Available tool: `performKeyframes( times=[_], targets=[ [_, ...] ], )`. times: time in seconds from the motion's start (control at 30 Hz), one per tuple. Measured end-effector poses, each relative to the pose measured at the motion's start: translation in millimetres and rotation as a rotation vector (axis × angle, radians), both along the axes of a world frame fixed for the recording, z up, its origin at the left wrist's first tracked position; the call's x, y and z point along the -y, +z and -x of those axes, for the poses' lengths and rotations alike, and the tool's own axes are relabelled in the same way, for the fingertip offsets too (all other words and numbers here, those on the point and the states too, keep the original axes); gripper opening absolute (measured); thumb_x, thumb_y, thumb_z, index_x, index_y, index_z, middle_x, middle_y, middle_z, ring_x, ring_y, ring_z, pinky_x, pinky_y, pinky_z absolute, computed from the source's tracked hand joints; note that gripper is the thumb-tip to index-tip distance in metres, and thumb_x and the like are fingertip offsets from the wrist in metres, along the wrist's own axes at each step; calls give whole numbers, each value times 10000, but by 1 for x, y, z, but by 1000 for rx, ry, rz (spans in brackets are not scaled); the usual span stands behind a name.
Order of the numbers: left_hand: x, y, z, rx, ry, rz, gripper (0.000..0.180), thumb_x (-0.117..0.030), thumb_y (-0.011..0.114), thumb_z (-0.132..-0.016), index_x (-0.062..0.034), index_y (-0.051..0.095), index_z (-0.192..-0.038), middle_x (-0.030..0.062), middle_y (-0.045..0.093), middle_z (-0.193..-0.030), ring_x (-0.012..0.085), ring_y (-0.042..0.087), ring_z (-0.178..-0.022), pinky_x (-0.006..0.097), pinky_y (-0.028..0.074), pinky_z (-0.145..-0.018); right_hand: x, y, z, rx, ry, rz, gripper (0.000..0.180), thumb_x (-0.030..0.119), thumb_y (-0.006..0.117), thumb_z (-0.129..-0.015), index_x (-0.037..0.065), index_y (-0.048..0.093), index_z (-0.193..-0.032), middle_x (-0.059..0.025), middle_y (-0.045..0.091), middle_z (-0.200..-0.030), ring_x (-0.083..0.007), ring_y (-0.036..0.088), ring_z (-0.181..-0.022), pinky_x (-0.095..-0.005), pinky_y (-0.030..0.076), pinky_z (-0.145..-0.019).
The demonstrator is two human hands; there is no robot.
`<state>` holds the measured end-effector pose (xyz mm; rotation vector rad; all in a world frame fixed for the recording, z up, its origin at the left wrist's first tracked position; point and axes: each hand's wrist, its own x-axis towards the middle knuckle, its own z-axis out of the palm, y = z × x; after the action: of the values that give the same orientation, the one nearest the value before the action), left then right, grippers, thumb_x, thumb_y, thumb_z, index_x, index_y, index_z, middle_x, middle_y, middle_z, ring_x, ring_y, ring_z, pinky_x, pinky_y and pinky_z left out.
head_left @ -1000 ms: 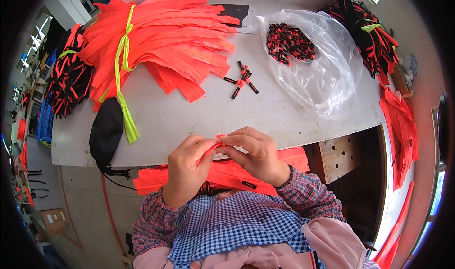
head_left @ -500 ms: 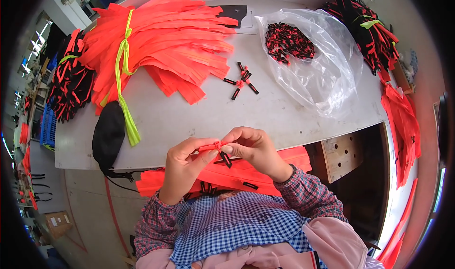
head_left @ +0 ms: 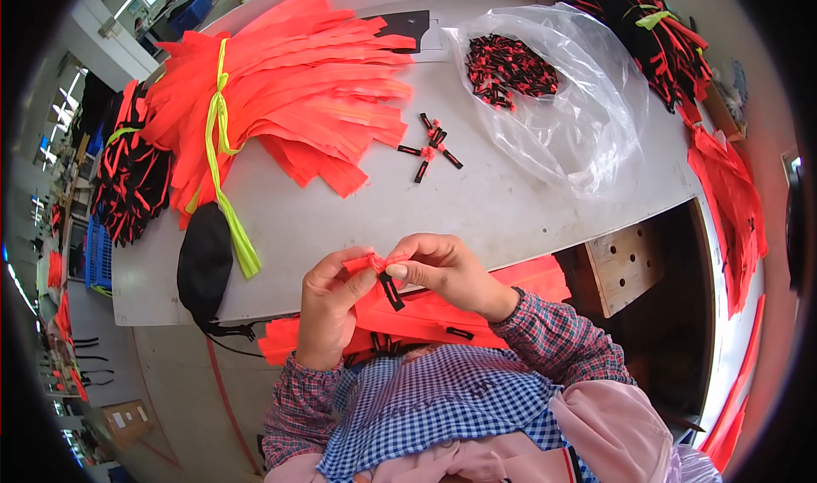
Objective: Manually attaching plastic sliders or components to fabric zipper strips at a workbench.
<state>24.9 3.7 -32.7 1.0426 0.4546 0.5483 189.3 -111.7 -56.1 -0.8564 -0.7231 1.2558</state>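
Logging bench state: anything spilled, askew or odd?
No obvious damage. Mildly odd: several black-and-red tabs lie loose on the table, apart from the pile in the clear plastic bag, and a black cloth item has cords trailing past the near edge.

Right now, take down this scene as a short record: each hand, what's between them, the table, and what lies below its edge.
Left hand: pinching a small orange-red fabric piece
Right hand: pinching the same piece
Between hands: slim black rectangular tab, hanging down
Pale grey table, left: orange-red fabric strip bundle, tied with a neon-yellow band
Table, middle: loose black-and-red tabs
Table, right: clear plastic bag with a black-and-red heap
Below edge: flat orange-red fabric
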Motion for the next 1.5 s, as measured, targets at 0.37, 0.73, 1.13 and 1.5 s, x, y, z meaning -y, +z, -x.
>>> performKeyframes(
  times=[0.37,0.73,1.13,1.5],
  targets=[
    [-5,-3,5,44,-93,37,341,-18,617,-991,-33,573,-1329,26,671,-1087,113,642,-1022,288,519,-951,3,-2,-2,-102,138,-23,111,163,646,-1019,64,665,-1066,35,663,-990,-48,602,-875,-226,508,-804],
    [-5,3,1,-14,-258,67,317,-74,671,-955,24,591,-1246,57,674,-1107,127,644,-1009,287,517,-924,3,-5,-8,-145,223,34,87,156,659,-995,69,666,-1004,48,648,-915,-45,598,-870,-227,512,-772],
    [0,24,6,-332,-88,-722,277,-12,747,-892,28,676,-1157,97,728,-1071,160,690,-959,277,546,-834,7,0,4,451,-182,-271,148,103,697,-961,31,700,-1090,-52,662,-968,-132,617,-864,-280,508,-744],
    [8,32,14,-379,-89,-979,218,106,730,-787,11,732,-984,116,728,-946,201,703,-825,294,549,-714,9,-1,10,837,-337,-426,215,132,806,-858,67,708,-1038,-82,627,-937,-244,638,-858,-342,535,-733]
  ],
)
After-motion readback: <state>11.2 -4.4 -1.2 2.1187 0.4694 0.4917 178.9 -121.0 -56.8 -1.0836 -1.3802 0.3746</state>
